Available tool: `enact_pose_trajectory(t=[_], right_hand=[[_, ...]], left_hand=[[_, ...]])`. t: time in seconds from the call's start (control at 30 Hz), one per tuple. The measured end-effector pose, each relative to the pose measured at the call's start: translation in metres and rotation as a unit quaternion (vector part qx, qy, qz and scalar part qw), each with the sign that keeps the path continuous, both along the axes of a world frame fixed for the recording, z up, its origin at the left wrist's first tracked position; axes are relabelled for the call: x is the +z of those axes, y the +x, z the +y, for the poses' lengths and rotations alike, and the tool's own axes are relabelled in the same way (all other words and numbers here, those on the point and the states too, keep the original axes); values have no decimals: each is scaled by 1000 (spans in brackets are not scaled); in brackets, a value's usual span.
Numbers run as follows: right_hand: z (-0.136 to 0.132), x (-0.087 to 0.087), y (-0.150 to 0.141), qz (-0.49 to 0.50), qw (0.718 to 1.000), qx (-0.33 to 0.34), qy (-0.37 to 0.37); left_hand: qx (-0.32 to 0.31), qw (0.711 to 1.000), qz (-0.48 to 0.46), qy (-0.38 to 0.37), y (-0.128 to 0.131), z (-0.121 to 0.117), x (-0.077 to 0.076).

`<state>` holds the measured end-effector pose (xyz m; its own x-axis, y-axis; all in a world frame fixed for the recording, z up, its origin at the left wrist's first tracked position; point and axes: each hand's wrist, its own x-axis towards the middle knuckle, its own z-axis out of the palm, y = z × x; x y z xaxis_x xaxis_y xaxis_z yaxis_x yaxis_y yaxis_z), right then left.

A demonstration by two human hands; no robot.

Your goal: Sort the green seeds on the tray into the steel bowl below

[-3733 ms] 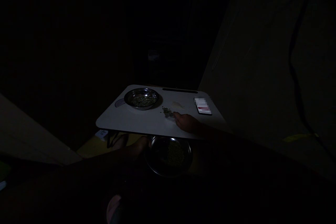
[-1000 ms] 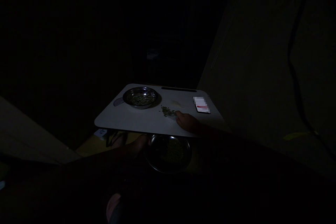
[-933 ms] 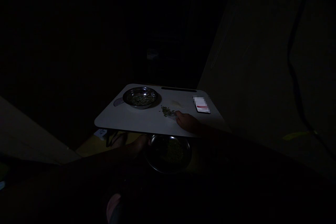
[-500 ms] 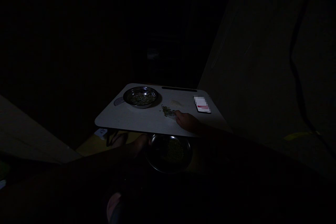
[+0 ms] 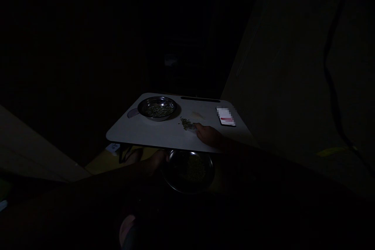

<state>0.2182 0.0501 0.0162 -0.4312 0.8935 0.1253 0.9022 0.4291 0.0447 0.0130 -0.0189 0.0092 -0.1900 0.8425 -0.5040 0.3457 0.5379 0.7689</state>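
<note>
My right hand (image 5: 209, 134) is over the white folding table (image 5: 140, 131), its fingers closed on a pale, see-through piece that looks like plastic (image 5: 191, 128). Against that piece lies a small heap of greenish seeds or pods (image 5: 185, 123), too dark to name exactly. Below the table's front edge, my left hand (image 5: 158, 160) grips the left rim of a metal bowl (image 5: 189, 191). Greenish bits (image 5: 195, 168) lie inside it, mostly on its right side. A second metal bowl (image 5: 158, 118) with similar pieces stands on the table's left part.
A phone (image 5: 226, 117) with a lit screen lies at the table's right. Behind the heap is a thin pale patch of bits (image 5: 197, 115). A dark slot (image 5: 200, 99) runs along the back edge. A wall (image 5: 293, 86) with a dark cable rises on the right. The room is very dark.
Almost nothing differs. Both hands, the two bowls and the heap keep their places; the picture is only slightly different in brightness.
</note>
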Motion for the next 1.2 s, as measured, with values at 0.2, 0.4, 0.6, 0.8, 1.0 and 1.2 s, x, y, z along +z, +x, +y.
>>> enact_pose_trajectory(t=[0.2, 0.4, 0.6, 0.8, 1.0, 1.2], right_hand=[[1, 1, -2, -7, 1000, -11, -15], [1, 3, -6, -20, 1000, -18, -13], [2, 3, -9, -17, 1000, -7, -3], [2, 0, -6, -2, 1000, -6, 3], [2, 4, -10, -7, 1000, -20, -17], [7, 7, -15, -13, 998, -35, -43]], left_hand=[[31, 999, -17, -30, 2, -5, 6], [17, 999, -20, -25, 3, -7, 14], [30, 997, -59, -37, 2, -8, 12], [16, 995, -81, -51, 3, -8, 11], [32, 998, -29, -38, 4, -10, 20], [45, 999, 8, -25, -2, -12, 12]])
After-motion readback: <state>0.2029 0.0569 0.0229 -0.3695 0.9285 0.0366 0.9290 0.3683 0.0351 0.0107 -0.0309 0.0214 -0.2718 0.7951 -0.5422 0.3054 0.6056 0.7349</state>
